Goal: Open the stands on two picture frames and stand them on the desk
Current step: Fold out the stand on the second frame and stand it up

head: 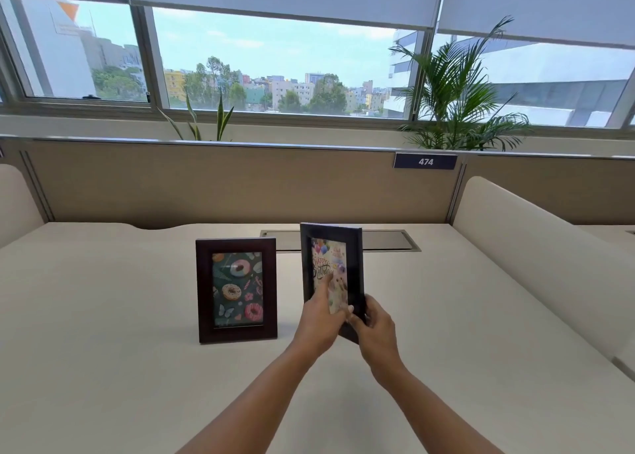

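The donut frame (pixel 236 290) already stands on the counter (pixel 103 316) at my ten o'clock. I judge the second step underway: my left hand (pixel 321 319) and right hand (pixel 374 330) both grasp the birthday frame (pixel 331 275) at twelve o'clock, tilted above the counter. Next, it needs setting down squarely on its stand, which I cannot see.

Palm plant (pixel 457 85) and spiky plant (pixel 206 120) behind partition; label "474" (pixel 425 161); cable hatch (pixel 388 240).
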The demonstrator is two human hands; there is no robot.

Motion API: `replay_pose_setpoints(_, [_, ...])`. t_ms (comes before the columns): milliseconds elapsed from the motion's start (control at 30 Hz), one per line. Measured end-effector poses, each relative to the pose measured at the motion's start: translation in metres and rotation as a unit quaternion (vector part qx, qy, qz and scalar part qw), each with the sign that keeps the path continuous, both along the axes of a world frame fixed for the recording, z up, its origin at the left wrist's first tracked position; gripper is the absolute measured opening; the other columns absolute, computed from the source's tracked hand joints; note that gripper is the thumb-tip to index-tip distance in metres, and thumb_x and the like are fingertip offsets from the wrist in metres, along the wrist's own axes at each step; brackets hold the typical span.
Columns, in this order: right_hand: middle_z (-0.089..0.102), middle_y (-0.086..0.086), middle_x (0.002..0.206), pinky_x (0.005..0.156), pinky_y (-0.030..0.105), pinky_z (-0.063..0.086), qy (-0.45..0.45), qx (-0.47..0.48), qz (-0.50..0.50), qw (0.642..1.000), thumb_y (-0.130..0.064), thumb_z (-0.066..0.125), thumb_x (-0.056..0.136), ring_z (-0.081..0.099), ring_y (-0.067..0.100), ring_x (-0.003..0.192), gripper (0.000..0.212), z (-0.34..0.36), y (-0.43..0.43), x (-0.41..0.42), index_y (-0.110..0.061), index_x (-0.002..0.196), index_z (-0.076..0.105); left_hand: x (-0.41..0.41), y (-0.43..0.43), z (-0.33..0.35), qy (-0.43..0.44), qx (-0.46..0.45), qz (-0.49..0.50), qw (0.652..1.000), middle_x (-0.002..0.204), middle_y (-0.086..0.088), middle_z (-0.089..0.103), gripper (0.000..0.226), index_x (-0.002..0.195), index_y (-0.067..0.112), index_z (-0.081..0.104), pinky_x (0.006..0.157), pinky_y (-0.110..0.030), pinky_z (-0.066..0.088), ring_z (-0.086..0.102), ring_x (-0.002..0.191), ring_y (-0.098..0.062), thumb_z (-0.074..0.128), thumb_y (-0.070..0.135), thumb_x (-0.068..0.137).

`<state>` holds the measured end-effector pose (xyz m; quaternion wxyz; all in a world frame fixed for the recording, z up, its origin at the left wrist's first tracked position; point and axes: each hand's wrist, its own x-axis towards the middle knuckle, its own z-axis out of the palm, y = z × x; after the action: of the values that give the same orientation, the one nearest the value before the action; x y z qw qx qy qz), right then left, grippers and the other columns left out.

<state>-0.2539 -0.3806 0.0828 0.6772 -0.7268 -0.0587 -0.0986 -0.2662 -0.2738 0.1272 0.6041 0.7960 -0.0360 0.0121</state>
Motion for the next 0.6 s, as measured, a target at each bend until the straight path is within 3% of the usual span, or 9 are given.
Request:
replay_pose_setpoints(67, [0.064,-0.010,0.104,0.068,0.017,0.055,0.030,0.047,0.018,0.998,-0.013,0.058,0.086,0.062,0.010,0.100,0.028,-0.010,-0.006,0.006,-0.029,0.110,0.054,0.004,0.007,-0.007,0.017,-0.010,0.027,0.999,0.141,-0.006,0.041,0.063,0.142,0.021,0.019,0.088,-0.022,0.042,0.042,0.115,-0.009,0.051,0.009,0.089])
replay_pose_setpoints(133, [0.063,-0.009,0.107,0.073,0.021,0.056,0.058,0.077,0.034,0.995,-0.013,0.057,0.087,0.060,0.011,0.103,0.030,-0.017,-0.011,0.012,-0.033,0.109,0.051,0.008,0.014,-0.014,0.036,-0.012,0.062,0.997,0.139,-0.007,0.044,0.062,0.141,0.019,0.021,0.086,-0.022,0.041,0.042,0.111,-0.008,0.052,0.010,0.089])
replay_pose_setpoints(267, [0.062,-0.002,0.113,0.086,0.036,0.054,0.094,0.101,0.063,0.988,-0.010,0.056,0.087,0.057,0.017,0.108,0.032,-0.030,-0.024,0.024,-0.029,0.113,0.050,0.013,0.027,-0.030,0.085,0.026,0.101,0.991,0.149,-0.010,0.032,0.065,0.143,0.016,0.017,0.105,-0.037,0.034,0.031,0.135,-0.025,0.053,0.015,0.089])
replay_pose_setpoints(333, [0.061,0.001,0.116,0.090,0.039,0.052,0.098,0.093,0.073,0.988,-0.010,0.056,0.087,0.056,0.019,0.111,0.034,-0.035,-0.031,0.029,-0.025,0.118,0.050,0.015,0.030,-0.038,0.115,0.029,0.101,0.988,0.152,-0.010,0.025,0.067,0.144,0.018,0.014,0.108,-0.040,0.030,0.026,0.138,-0.028,0.052,0.017,0.090])
replay_pose_setpoints(400, [0.061,0.001,0.116,0.087,0.036,0.054,0.097,0.085,0.083,0.988,-0.010,0.056,0.087,0.057,0.019,0.111,0.036,-0.039,-0.037,0.032,-0.022,0.120,0.050,0.017,0.032,-0.043,0.136,0.025,0.096,0.986,0.153,-0.011,0.023,0.069,0.145,0.020,0.012,0.108,-0.040,0.030,0.025,0.139,-0.028,0.053,0.019,0.089])
replay_pose_setpoints(500, [0.062,-0.004,0.113,0.078,0.026,0.057,0.096,0.085,0.097,0.987,-0.010,0.056,0.086,0.058,0.013,0.108,0.033,-0.043,-0.038,0.036,-0.032,0.110,0.054,0.020,0.033,-0.046,0.142,0.012,0.073,0.987,0.152,-0.009,0.026,0.070,0.145,0.020,0.010,0.107,-0.038,0.031,0.028,0.137,-0.027,0.053,0.018,0.089])
replay_pose_setpoints(600, [0.061,-0.002,0.116,0.085,0.031,0.055,0.107,0.094,0.101,0.985,-0.008,0.057,0.086,0.057,0.015,0.111,0.035,-0.049,-0.038,0.039,-0.029,0.114,0.051,0.023,0.032,-0.048,0.136,0.014,0.065,0.988,0.146,-0.007,0.036,0.067,0.144,0.019,0.016,0.103,-0.034,0.034,0.035,0.133,-0.024,0.054,0.016,0.089])
